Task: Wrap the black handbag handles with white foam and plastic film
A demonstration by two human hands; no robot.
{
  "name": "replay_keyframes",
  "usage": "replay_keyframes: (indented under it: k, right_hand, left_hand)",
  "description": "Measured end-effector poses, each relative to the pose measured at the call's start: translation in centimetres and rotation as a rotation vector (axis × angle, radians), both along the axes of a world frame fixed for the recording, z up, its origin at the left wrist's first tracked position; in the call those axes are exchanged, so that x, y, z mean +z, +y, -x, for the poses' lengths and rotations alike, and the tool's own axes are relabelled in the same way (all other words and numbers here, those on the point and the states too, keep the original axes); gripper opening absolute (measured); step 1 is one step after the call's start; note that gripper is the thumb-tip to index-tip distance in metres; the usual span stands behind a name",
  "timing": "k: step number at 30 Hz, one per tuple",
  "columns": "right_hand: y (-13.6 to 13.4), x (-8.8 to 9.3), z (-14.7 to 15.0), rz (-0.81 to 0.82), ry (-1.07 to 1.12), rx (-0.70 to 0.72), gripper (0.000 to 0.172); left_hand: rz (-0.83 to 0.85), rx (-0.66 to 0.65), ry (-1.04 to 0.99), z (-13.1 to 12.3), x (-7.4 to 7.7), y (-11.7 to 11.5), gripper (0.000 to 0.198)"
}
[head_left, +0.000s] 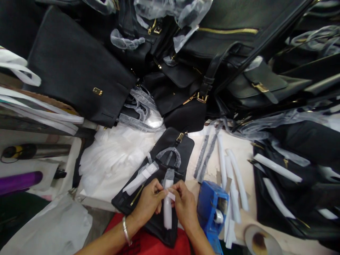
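A black backpack (183,147) with a gold clasp lies in front of me, its lower end towards my lap. White foam wraps one of its straps (167,212), and clear film covers the small top handle (174,156). Over that wrapped strap, my left hand (152,196) and my right hand (185,202) meet with fingertips pinched. Between them a short white strip (171,195) crosses the foam; both hands pinch it. A second strap (140,178), also wrapped in white, rests to the left on the bag.
Right of the bag stands a blue tape dispenser (212,205), beside several white foam strips (235,191). White sheets (114,156) are piled on the left. More black bags (79,71) crowd the back and right. A tape roll (261,241) sits at the front right.
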State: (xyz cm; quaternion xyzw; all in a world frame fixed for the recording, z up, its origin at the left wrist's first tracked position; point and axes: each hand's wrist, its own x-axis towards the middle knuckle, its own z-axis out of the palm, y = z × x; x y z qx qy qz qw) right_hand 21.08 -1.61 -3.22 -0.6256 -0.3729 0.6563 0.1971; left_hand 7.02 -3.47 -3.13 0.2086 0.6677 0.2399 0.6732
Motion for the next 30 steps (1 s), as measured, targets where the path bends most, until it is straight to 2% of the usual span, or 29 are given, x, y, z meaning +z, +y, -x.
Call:
replay_keyframes:
  k: [6, 10, 14, 17, 25, 30]
  right_hand:
    - [-0.5, 1.2, -1.0, 0.021, 0.04, -0.049, 0.029]
    - [-1.5, 0.7, -1.6, 0.066, 0.195, -0.097, 0.026]
    - [-2.7, -0.6, -1.3, 0.148, 0.309, -0.255, 0.033]
    - [-3.0, -0.8, -1.0, 0.164, 0.319, -0.333, 0.03]
    - [-2.9, -0.9, -0.9, 0.177, 0.269, -0.322, 0.029]
    - [-2.8, -0.6, -0.6, 0.165, 0.237, -0.305, 0.027]
  left_hand:
    - [-0.011, 0.134, 0.003, -1.1, 0.6, -0.4, 0.03]
    - [0.029, 0.199, 0.01, -1.3, 0.4, -0.8, 0.032]
    - [0.02, 0.21, 0.053, -1.2, -0.1, -1.2, 0.035]
    - [0.019, 0.219, 0.071, -1.2, 0.0, -1.1, 0.037]
    - [0.075, 0.185, 0.065, -1.3, 1.1, -0.3, 0.035]
    - [0.052, 0.126, 0.101, -1.4, 1.2, -0.4, 0.039]
